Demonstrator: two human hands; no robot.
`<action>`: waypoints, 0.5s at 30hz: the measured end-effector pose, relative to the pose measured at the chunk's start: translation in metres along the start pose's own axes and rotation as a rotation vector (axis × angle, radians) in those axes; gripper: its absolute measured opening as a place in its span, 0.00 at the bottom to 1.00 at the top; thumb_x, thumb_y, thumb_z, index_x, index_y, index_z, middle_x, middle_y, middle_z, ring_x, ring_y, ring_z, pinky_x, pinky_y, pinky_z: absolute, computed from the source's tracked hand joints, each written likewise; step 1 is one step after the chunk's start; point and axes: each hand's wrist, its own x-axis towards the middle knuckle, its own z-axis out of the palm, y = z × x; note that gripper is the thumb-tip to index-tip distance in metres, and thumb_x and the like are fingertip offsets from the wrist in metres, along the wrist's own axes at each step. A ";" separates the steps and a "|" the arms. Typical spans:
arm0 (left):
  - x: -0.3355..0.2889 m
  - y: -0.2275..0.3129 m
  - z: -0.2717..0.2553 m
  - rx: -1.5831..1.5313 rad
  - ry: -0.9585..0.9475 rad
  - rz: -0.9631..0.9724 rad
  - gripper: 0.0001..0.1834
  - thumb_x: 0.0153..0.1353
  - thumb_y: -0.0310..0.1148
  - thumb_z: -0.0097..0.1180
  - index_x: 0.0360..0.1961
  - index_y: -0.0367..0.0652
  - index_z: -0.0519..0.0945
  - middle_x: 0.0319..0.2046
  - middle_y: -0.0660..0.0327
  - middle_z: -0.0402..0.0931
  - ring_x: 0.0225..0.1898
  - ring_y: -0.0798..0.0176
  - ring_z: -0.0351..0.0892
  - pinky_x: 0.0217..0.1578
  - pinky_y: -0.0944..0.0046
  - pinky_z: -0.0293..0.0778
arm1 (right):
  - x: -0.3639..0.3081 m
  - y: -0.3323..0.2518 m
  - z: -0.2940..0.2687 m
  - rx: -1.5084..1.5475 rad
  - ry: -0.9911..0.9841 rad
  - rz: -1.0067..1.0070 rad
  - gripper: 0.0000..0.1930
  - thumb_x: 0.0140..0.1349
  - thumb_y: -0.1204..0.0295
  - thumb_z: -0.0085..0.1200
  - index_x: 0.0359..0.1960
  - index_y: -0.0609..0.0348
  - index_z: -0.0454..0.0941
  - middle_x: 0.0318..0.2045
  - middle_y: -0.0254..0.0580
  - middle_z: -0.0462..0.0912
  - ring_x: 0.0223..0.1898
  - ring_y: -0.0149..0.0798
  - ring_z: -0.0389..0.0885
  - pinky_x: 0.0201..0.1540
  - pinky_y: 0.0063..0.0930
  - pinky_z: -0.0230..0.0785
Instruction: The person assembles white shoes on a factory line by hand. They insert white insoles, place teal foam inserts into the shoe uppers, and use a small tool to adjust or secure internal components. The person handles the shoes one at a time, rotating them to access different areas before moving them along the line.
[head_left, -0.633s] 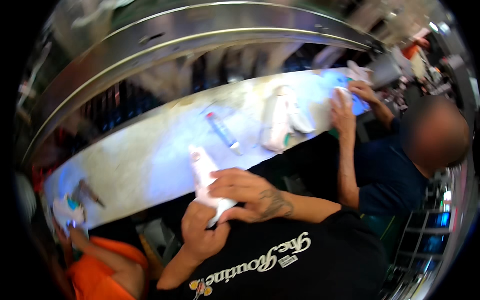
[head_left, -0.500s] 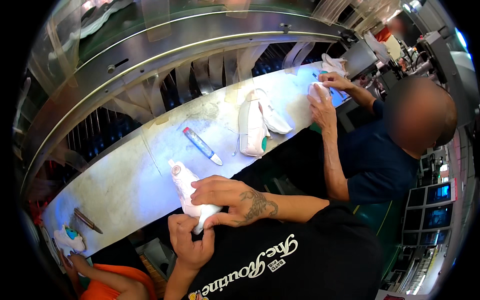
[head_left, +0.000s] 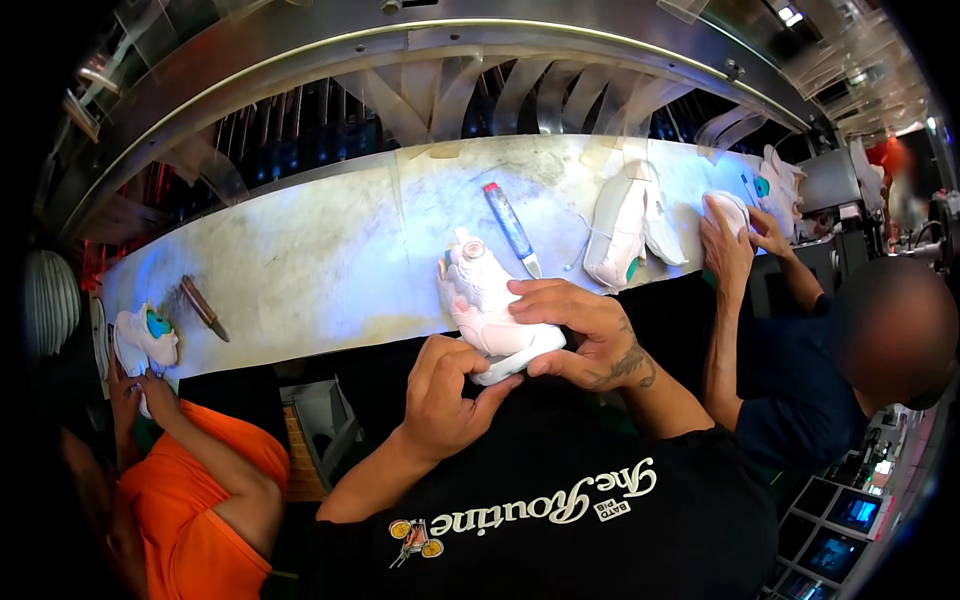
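A pale pink and white shoe [head_left: 486,302] is held between my two hands at the table's near edge, its toe end toward me and a round fitting near its far end. My left hand [head_left: 445,392] pinches the white sole [head_left: 520,354] at the toe with thumb and fingers. Wrapped over the right side of the shoe, my right hand [head_left: 583,328] has its thumb by the sole's edge. Just beyond the shoe lies a blue-handled knife [head_left: 511,229] with a red end, touched by neither hand.
The long pale worktable [head_left: 330,240] carries a pair of shoes [head_left: 618,225] to the right and a brown-handled knife [head_left: 205,308] to the left. Co-workers on both sides handle shoes: one in dark blue [head_left: 790,400], one in orange [head_left: 205,490]. Hanging plastic strips [head_left: 400,100] line the back.
My view has swung so the table runs more level and the left co-worker shows more. The shoe has turned in my hands, baring more of its side and sole edge; both hands keep their grip.
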 end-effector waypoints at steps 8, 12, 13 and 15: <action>0.007 -0.014 0.007 0.051 0.052 0.027 0.26 0.51 0.30 0.86 0.42 0.39 0.77 0.37 0.53 0.79 0.34 0.53 0.79 0.35 0.60 0.77 | 0.000 0.003 -0.006 -0.028 0.008 0.001 0.27 0.64 0.63 0.78 0.60 0.66 0.86 0.61 0.60 0.87 0.66 0.55 0.85 0.66 0.43 0.78; 0.006 -0.016 0.013 0.073 0.075 0.038 0.26 0.51 0.31 0.86 0.41 0.39 0.76 0.36 0.54 0.78 0.32 0.55 0.77 0.33 0.61 0.76 | -0.003 0.006 -0.006 0.007 0.070 0.035 0.26 0.65 0.65 0.76 0.60 0.68 0.85 0.62 0.59 0.86 0.65 0.52 0.85 0.66 0.41 0.78; 0.004 -0.016 0.015 0.078 0.072 0.039 0.27 0.51 0.31 0.86 0.41 0.39 0.76 0.36 0.55 0.77 0.32 0.57 0.77 0.33 0.61 0.75 | -0.005 0.006 -0.003 0.035 0.085 0.068 0.26 0.65 0.65 0.76 0.60 0.68 0.85 0.62 0.59 0.86 0.65 0.51 0.85 0.65 0.40 0.78; 0.000 -0.010 0.014 0.024 0.055 -0.030 0.26 0.51 0.30 0.86 0.40 0.39 0.76 0.35 0.56 0.76 0.29 0.61 0.74 0.30 0.63 0.73 | -0.002 0.006 -0.004 0.085 0.096 0.102 0.25 0.66 0.66 0.76 0.60 0.68 0.85 0.63 0.59 0.85 0.65 0.49 0.85 0.65 0.39 0.79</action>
